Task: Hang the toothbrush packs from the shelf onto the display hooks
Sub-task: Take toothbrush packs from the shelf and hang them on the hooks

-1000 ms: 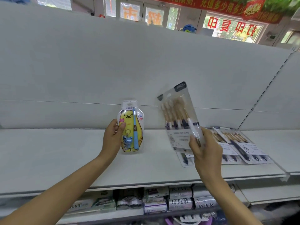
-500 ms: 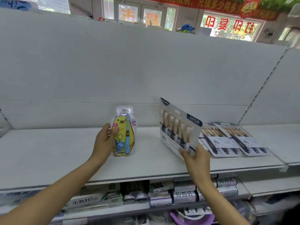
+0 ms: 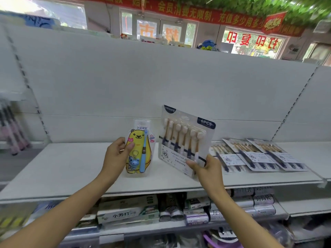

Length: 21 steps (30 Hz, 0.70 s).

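My left hand (image 3: 116, 156) grips a yellow bear-shaped child's toothbrush pack (image 3: 140, 149) by its left edge and holds it upright over the white shelf (image 3: 62, 169). My right hand (image 3: 208, 169) pinches the lower right corner of a clear six-piece toothbrush pack (image 3: 184, 140), tilted with its printed front toward me. Three more such packs (image 3: 258, 154) lie flat and overlapping on the shelf to the right. No display hooks show on the back panel (image 3: 143, 83). Hanging packs (image 3: 12, 129) are blurred at the far left.
Below the shelf, a lower shelf holds toothpaste boxes (image 3: 128, 212) and rolled goods (image 3: 197, 215). A perforated upright (image 3: 293, 108) divides the back panel at the right. Shop windows and red banners fill the background.
My right hand turned the six-piece pack so its front faces me and lowered it. The left hand with the bear pack stayed about where it was; the view tilted up slightly.
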### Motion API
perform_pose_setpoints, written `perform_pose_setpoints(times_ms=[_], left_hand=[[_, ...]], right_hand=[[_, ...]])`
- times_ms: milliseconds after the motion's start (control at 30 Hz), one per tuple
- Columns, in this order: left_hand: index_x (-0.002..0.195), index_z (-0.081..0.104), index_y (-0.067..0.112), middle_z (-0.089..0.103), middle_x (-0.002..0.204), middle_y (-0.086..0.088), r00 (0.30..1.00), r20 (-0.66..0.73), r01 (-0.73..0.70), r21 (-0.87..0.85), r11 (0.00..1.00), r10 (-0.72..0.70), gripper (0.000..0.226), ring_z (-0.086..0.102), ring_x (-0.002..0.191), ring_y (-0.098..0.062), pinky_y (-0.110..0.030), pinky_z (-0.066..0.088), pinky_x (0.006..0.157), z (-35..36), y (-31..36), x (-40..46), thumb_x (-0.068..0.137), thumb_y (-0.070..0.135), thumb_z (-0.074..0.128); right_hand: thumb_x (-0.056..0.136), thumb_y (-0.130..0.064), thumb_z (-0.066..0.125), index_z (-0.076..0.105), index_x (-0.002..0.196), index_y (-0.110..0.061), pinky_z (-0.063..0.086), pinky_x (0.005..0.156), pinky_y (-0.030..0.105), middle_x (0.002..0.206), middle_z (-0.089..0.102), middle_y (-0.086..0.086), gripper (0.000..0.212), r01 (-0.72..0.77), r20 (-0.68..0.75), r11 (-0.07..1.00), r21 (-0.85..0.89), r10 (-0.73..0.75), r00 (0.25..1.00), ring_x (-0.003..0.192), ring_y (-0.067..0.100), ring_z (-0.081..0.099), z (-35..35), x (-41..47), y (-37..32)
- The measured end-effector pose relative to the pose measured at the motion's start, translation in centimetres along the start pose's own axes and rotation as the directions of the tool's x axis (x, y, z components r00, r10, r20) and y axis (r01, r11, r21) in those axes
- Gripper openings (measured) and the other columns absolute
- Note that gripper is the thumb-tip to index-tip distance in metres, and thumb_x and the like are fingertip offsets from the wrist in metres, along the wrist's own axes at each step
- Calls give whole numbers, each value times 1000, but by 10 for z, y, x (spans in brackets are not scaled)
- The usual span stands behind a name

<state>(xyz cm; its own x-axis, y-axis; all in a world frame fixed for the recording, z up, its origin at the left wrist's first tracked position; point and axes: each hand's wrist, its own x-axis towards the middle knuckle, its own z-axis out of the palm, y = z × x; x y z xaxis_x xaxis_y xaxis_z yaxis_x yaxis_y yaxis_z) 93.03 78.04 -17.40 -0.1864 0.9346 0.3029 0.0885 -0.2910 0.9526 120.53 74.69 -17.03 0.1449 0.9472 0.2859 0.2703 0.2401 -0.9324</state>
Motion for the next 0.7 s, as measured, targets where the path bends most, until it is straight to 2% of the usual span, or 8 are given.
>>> perform_pose_setpoints(times_ms=[167, 267, 400, 500, 633, 700], left_hand=[[87, 55, 2, 77, 89, -2, 999, 37, -3, -13, 1000, 3, 21, 75, 80, -16, -25, 59, 60, -77, 8, -9, 97, 19, 59], [94, 59, -2, 77, 91, -1, 999, 35, -1, 4, 1000, 1, 20, 74, 82, -17, -27, 59, 65, -121, 10, -16, 97, 18, 60], [96, 65, 8, 77, 92, -1, 1000, 4, 20, -7, 1000, -20, 10, 74, 86, -19, -32, 60, 72, -178, 11, -31, 96, 17, 62], [94, 63, 9, 77, 89, -3, 999, -15, 34, -34, 999, -34, 5, 73, 82, -20, -30, 59, 68, -216, 13, -47, 91, 12, 66], [99, 59, 2, 77, 94, -7, 997, -60, 44, -69, 997, -48, 14, 73, 84, -21, -29, 60, 73, -262, 18, -72, 88, 6, 68], [104, 59, 0, 77, 95, -6, 994, -104, 39, -72, 997, -47, 18, 73, 86, -19, -27, 59, 75, -281, 18, -87, 88, 5, 67]], right_hand=[[83, -3, 76, 73, 91, -20, 56, 63, 18, 84, 77, -11, 19, -1, 33, 999, 50, 0, 999, 81, 5, 73, 63, -25, -33], [82, 0, 75, 72, 90, -17, 54, 60, 16, 82, 77, -9, 19, 5, 69, 997, 80, -10, 998, 78, 5, 73, 100, -40, -52], [81, 0, 76, 73, 97, -13, 56, 63, 21, 90, 78, -1, 21, 11, 130, 994, 109, -25, 991, 84, 11, 74, 146, -59, -69], [81, 0, 76, 72, 99, -11, 58, 65, 25, 92, 78, 2, 21, 15, 208, 993, 113, -38, 977, 86, 15, 75, 174, -70, -79], [82, 0, 75, 73, 99, -12, 59, 70, 26, 95, 78, 1, 21, 28, 311, 991, 128, -67, 948, 89, 15, 74, 206, -84, -95], [82, -1, 75, 73, 101, -13, 61, 76, 33, 96, 78, 1, 23, 27, 353, 991, 132, -73, 933, 90, 16, 74, 221, -94, -102]])
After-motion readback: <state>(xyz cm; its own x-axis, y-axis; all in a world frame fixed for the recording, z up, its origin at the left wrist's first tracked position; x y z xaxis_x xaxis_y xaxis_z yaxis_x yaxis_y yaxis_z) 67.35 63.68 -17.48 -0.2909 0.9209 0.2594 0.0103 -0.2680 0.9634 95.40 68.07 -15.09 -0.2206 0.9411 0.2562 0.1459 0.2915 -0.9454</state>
